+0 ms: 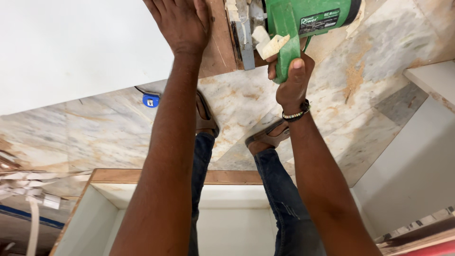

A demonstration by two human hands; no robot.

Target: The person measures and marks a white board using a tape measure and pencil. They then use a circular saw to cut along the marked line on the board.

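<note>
My right hand [293,71] grips the handle of a green power tool [303,21] near the top of the view. The tool's metal base rests against the edge of a wooden board [219,42]. My left hand [182,21] lies flat on that board's white laminated surface [71,47], fingers spread, just left of the tool. A beaded bracelet is on my right wrist. Pale shavings cling to the tool's front.
Below are my feet in brown sandals [268,137] on a marble floor [95,128] dusted with sawdust. A blue tape measure [150,100] lies on the floor. A white open cabinet box [142,208] stands near my legs; white panels [417,161] at right, strips at left.
</note>
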